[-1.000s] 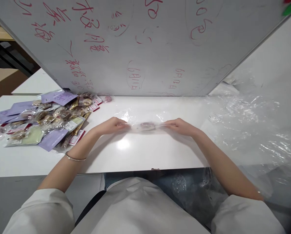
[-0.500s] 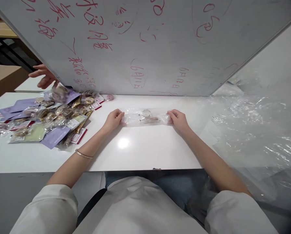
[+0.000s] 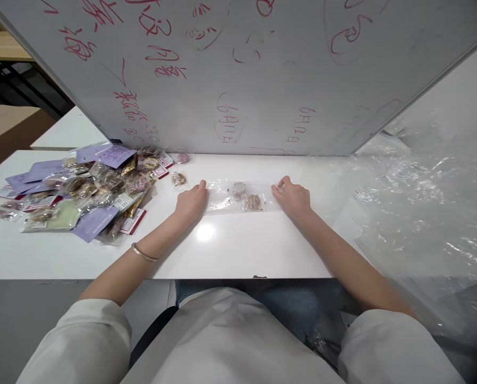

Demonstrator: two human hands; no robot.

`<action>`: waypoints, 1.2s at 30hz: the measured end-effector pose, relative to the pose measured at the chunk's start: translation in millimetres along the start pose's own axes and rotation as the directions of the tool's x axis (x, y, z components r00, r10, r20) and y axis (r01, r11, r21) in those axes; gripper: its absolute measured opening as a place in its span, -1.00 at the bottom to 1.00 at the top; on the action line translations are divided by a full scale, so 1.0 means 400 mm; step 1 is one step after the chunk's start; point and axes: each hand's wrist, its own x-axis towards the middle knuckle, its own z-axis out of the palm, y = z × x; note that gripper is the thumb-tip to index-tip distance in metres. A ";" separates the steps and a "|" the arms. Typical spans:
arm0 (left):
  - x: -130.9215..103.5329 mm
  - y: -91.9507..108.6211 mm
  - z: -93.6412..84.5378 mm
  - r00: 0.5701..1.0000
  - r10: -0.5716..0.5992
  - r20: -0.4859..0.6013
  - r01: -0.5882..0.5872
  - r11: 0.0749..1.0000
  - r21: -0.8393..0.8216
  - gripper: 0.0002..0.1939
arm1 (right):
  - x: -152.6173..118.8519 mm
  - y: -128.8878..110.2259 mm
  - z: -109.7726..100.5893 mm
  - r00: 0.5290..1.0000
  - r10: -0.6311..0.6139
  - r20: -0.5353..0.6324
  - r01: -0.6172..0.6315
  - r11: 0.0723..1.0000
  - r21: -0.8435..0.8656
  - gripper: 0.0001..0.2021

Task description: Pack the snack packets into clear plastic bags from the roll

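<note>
My left hand [image 3: 191, 201] and my right hand [image 3: 292, 197] are well apart, each lying knuckles-up on one end of a long clear plastic bag [image 3: 238, 196] and pinning it flat against the white surface [image 3: 230, 250]; the fingers curl over the bag's short edges rather than closing round it. Inside the bag I see two small round pieces, a pale pinkish one [image 3: 239, 188] and a brown knobbly one [image 3: 253, 202], side by side near the middle. I judge the step in hand to be spreading the bag flat with its contents settled; the next move calls for both ends kept taut so the pieces do not slide toward an opening, though I cannot tell which end is open.

A bangle [image 3: 143, 253] sits on my left wrist. Just beyond my left hand lies one small loose packet [image 3: 178, 179], and further left a heap of wrapped snacks with purple cards [image 3: 90, 192] crowds that side of the surface. A whiteboard with red writing [image 3: 238, 80] stands close behind the bag, leaving little room to push forward. To my right, crumpled clear plastic sheeting [image 3: 422, 213] spills over the edge, near enough to snag my right forearm
</note>
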 end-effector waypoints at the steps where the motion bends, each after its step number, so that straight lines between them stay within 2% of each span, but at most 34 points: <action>1: -0.004 0.001 0.003 0.997 0.046 -0.070 -0.044 0.999 0.021 -0.67 | -0.005 0.002 0.002 0.995 -0.053 -0.082 0.052 0.999 -0.012 -0.65; 2: -0.008 0.000 0.005 0.983 0.120 -0.140 -0.117 0.993 0.033 -0.63 | -0.011 0.006 0.003 0.976 -0.143 -0.165 0.143 0.990 -0.016 -0.62; 4: -0.018 -0.008 0.005 0.922 0.338 -0.188 -0.341 0.940 0.017 -0.55 | -0.030 0.021 0.000 0.882 -0.400 -0.251 0.412 0.911 -0.002 -0.60; 6: -0.033 -0.019 -0.005 0.852 0.512 -0.109 -0.521 0.849 -0.085 -0.53 | -0.059 0.039 -0.007 0.760 -0.624 -0.179 0.645 0.759 0.090 -0.58; 8: -0.052 -0.032 -0.025 0.805 0.593 0.024 -0.575 0.789 -0.215 -0.54 | -0.093 0.058 -0.015 0.670 -0.741 -0.051 0.731 0.646 0.222 -0.48; 9: -0.063 -0.037 -0.036 0.791 0.606 0.081 -0.570 0.779 -0.262 -0.48 | -0.110 0.065 -0.018 0.648 -0.762 0.003 0.733 0.624 0.270 -0.38; 10: -0.072 -0.042 -0.046 0.779 0.613 0.128 -0.561 0.774 -0.293 -0.38 | -0.124 0.072 -0.020 0.645 -0.763 0.042 0.720 0.626 0.300 -0.30; 12: -0.088 -0.051 -0.057 0.770 0.614 0.171 -0.543 0.773 -0.329 -0.28 | -0.141 0.081 -0.019 0.680 -0.730 0.065 0.678 0.661 0.322 -0.27; 16: -0.095 -0.069 -0.047 0.850 0.519 0.087 -0.439 0.791 -0.427 -0.49 | -0.132 0.090 -0.016 0.786 -0.617 0.026 0.566 0.736 0.371 -0.46; 19: -0.086 -0.090 -0.042 0.907 0.414 0.081 -0.307 0.781 -0.544 -0.60 | -0.116 0.092 -0.035 0.848 -0.529 0.025 0.456 0.753 0.476 -0.60; 23: -0.067 -0.108 -0.066 0.954 0.271 0.129 -0.106 0.706 -0.701 -0.66 | -0.105 0.085 -0.082 0.885 -0.437 0.161 0.249 0.736 0.629 -0.77; 25: -0.054 -0.107 -0.081 0.953 0.251 0.170 -0.040 0.660 -0.750 -0.65 | -0.094 0.078 -0.102 0.872 -0.407 0.270 0.124 0.719 0.684 -0.78; 29: -0.020 -0.098 -0.096 0.936 0.241 0.257 0.050 0.630 -0.775 -0.66 | -0.049 0.072 -0.125 0.779 -0.404 0.481 -0.093 0.683 0.724 -0.66; 33: 0.018 -0.099 -0.086 0.936 0.212 0.281 0.075 0.659 -0.748 -0.68 | 0.007 0.072 -0.128 0.739 -0.419 0.528 -0.061 0.739 0.671 -0.68; 36: 0.042 -0.100 -0.071 0.933 0.164 0.320 0.110 0.717 -0.688 -0.69 | 0.036 0.070 -0.118 0.671 -0.441 0.596 -0.043 0.780 0.625 -0.66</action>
